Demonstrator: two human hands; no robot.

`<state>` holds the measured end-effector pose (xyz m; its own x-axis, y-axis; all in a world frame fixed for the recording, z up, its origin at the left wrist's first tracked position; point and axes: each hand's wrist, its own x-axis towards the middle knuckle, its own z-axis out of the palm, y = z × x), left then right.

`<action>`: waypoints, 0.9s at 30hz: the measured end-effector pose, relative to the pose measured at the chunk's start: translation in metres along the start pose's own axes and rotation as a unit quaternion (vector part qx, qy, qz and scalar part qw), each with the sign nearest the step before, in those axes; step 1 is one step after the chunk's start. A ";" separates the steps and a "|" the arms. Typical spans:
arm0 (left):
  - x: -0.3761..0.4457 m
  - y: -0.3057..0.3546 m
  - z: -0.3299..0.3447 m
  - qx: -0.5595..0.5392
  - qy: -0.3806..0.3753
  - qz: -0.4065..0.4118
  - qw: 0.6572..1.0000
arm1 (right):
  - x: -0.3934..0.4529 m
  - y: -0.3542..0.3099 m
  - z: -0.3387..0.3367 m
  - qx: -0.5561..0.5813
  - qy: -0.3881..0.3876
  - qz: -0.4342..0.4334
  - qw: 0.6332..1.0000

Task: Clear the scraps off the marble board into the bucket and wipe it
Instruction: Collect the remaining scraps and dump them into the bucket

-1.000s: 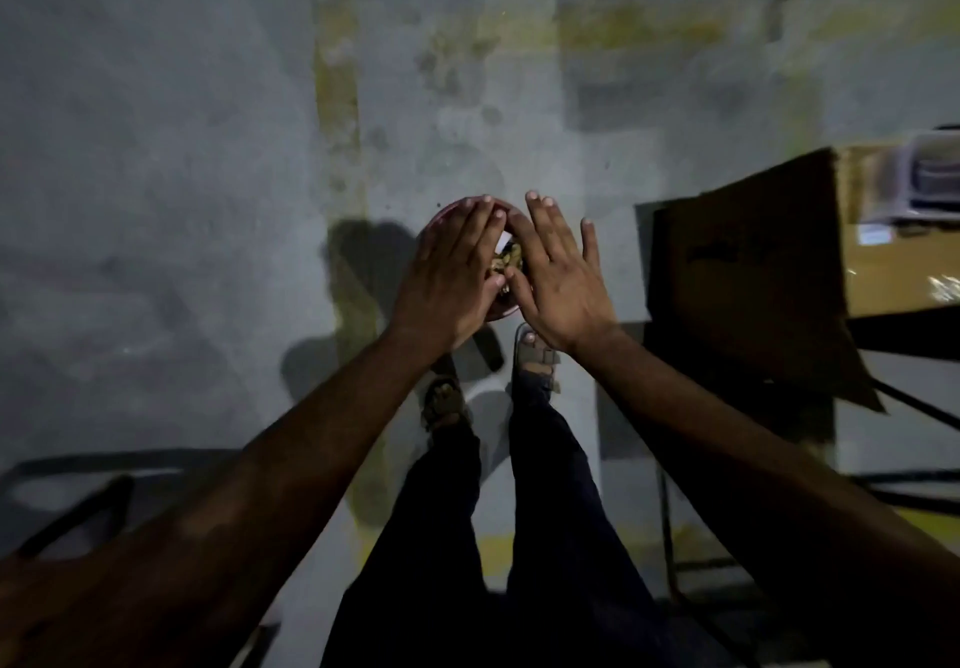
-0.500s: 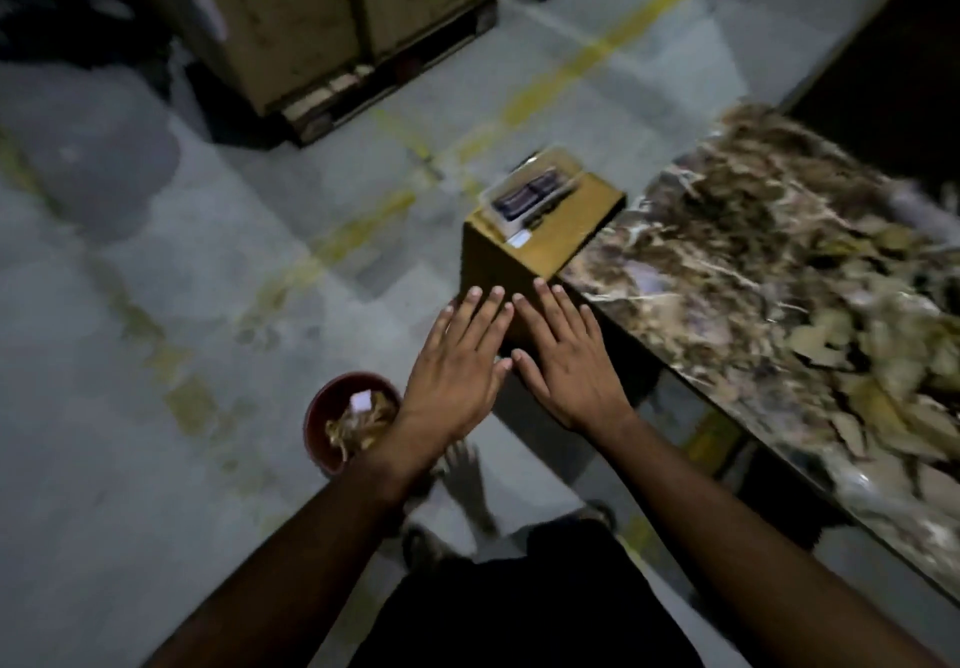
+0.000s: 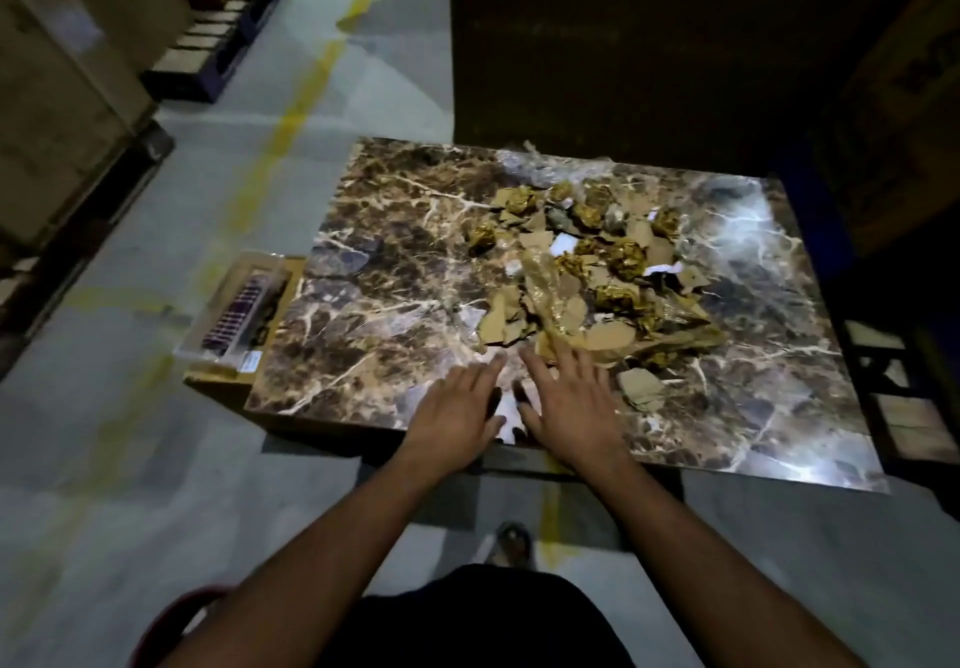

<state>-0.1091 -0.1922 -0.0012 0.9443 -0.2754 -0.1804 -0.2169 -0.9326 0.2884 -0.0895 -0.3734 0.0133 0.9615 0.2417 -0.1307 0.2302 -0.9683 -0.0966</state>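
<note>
Head: scrap-strewn marble board (image 3: pixel 395 272); concrete floor (image 3: pixel 130 459)

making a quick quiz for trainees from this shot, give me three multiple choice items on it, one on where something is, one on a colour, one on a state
1. Where does the pile of scraps lie on the marble board?
A. hard against the left edge
B. in the middle to far part
C. hanging off the near edge

2. What colour is the rim of the bucket at the lower left?
A. red
B. blue
C. white

3. How are the left hand and right hand right now?
A. both closed on scraps
B. one holds a cloth
C. both open and flat, holding nothing

Answers:
1 B: the brown paper pieces and gold crumpled balls sit mid-board toward the far side.
2 A: a red curve shows beside the left forearm.
3 C: the fingers are spread over the near edge of the board, short of the pile.
</note>
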 end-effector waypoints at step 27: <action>0.203 -0.049 -0.049 -0.245 0.089 0.044 0.965 | 0.155 0.078 -0.055 0.148 -0.054 0.203 0.966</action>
<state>0.1056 -0.1911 -0.0063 0.9645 -0.2636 0.0157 -0.1957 -0.6737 0.7127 0.0858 -0.4146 0.0396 0.9386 -0.1346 -0.3176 -0.2316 -0.9283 -0.2911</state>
